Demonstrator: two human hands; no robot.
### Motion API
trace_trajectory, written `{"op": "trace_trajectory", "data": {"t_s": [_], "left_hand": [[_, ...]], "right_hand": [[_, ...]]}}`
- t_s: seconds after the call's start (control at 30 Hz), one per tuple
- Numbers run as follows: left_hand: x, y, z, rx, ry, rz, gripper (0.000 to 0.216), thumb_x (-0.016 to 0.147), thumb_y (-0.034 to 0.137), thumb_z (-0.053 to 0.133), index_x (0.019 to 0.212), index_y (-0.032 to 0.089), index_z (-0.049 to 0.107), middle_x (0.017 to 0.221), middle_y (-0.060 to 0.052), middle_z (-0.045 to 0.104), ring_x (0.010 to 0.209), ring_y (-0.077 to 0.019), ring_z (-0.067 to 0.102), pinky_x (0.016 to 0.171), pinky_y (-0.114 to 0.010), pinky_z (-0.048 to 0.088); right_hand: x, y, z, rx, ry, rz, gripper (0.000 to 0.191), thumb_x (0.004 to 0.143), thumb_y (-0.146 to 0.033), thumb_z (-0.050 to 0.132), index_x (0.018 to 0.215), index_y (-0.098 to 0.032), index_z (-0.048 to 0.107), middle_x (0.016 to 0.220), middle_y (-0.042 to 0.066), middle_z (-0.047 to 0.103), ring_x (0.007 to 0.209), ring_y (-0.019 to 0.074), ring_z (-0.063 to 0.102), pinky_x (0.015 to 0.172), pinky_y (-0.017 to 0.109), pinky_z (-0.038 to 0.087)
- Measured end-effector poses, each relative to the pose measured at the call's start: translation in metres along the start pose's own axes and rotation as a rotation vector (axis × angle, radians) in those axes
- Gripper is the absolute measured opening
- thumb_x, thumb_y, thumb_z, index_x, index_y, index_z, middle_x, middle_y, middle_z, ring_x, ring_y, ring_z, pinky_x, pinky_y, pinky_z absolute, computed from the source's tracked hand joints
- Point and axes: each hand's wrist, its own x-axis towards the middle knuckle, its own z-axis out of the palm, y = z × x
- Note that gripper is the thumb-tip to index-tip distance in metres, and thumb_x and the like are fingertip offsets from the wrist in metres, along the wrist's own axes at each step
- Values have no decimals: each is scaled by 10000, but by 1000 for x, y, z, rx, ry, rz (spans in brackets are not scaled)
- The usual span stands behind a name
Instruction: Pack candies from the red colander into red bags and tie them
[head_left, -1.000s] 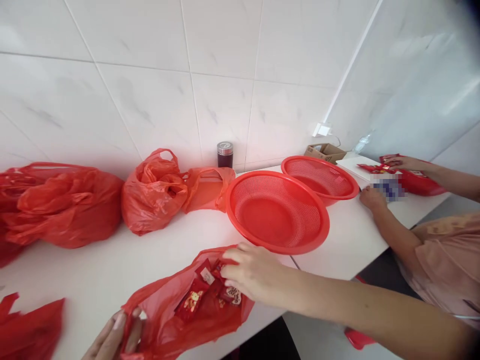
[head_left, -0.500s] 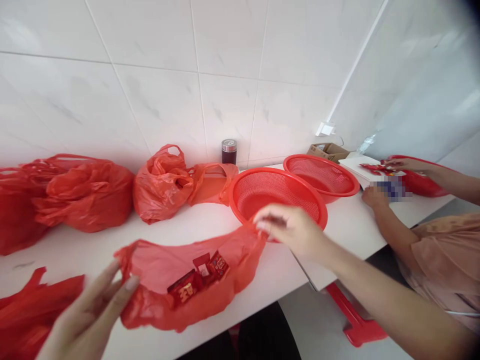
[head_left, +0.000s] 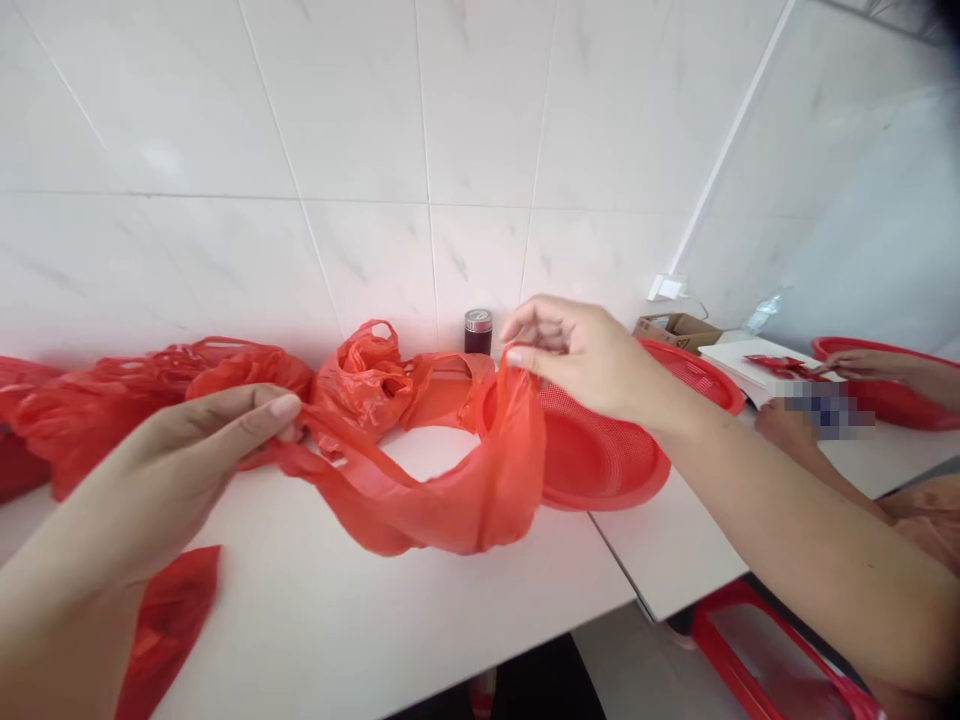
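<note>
A thin red plastic bag [head_left: 442, 500] hangs stretched between my two hands above the white table [head_left: 352, 620]. My left hand [head_left: 217, 450] pinches one handle between thumb and fingers. With thumb and forefinger, my right hand [head_left: 570, 345] grips the other handle, held higher. The bag's contents are hidden behind its near wall. Behind my right hand and the bag stands a red perforated plastic basket [head_left: 600, 460], partly covered.
Full red bags [head_left: 127, 400] and a knotted-looking red bag [head_left: 360, 390] line the wall. A dark lidded cup [head_left: 478, 332] stands behind them. Another basket [head_left: 697, 372], a cardboard box [head_left: 679, 328] and a co-worker's hand [head_left: 870, 365] with red packets are at right.
Both hands have lifted the bag by its handles, the right hand highest. The small red packets seen inside it before are now out of sight. The view has tilted upward.
</note>
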Motion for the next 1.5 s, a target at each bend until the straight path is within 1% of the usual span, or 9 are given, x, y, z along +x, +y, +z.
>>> {"op": "trace_trajectory", "data": {"t_s": [0.17,0.3,0.4,0.57,0.87,1.03,1.13,1.33,1.5], "left_hand": [[-4,4,34,-305,-300,-30,278,871,390,570,1087,229,640,1189,-73,642,1079,-233,598,897,-372,520],[1,3,54,-52,-493,-154,524,852,331,610,1344,360,433,857,34,656,840,-140,636,795,-279,521],[6,5,68,213,-618,-241,447,789,347,659,1218,261,569,728,35,601,637,-130,578,612,-246,499],[10,5,69,128,-466,-307,338,828,516,550,890,203,664,731,2,600,622,-135,557,565,-260,476],[12,-13,62,-48,-467,-369,391,872,531,498,1030,203,642,606,17,595,538,-117,480,614,-267,430],[12,-9,58,36,-601,-220,220,833,397,599,868,196,681,706,-9,606,716,-161,554,715,-287,431],[8,-6,61,231,-589,-177,109,799,309,611,763,212,646,667,34,536,633,-125,488,623,-248,393],[-4,-20,72,668,-277,60,116,745,133,454,711,221,523,645,53,497,529,-103,389,494,-222,316],[-7,-38,80,664,-115,400,116,853,222,436,882,225,548,1034,-40,625,901,-174,599,783,-265,458]], "right_hand": [[12,-3,7,-66,-84,-63,95,829,-181,571,913,-182,615,827,0,625,768,119,599,721,279,483],[31,-13,37,-40,-178,-135,123,812,-145,564,914,-190,616,867,-7,634,793,112,593,732,271,468],[42,-25,68,59,-301,-204,108,819,-147,567,909,-194,605,865,-16,634,783,103,591,719,259,472],[40,-13,95,233,-173,-258,143,861,-213,557,1003,-216,576,1025,1,627,948,117,586,834,286,477],[-2,21,93,267,-49,-69,84,834,-137,507,849,-196,565,863,-11,638,836,122,612,778,286,493],[-28,-2,88,318,-246,-132,60,849,-200,594,896,-232,612,938,-8,668,930,145,621,853,292,480],[-18,11,101,397,-100,-75,165,941,-291,488,1058,-251,597,1078,11,651,1014,145,608,918,317,457],[1,58,141,431,-101,111,277,984,-318,393,1187,-261,573,1081,18,635,1041,155,575,927,341,429],[-7,63,145,632,-241,134,214,941,-295,472,1090,-229,610,908,3,602,803,126,551,745,276,449]]}}
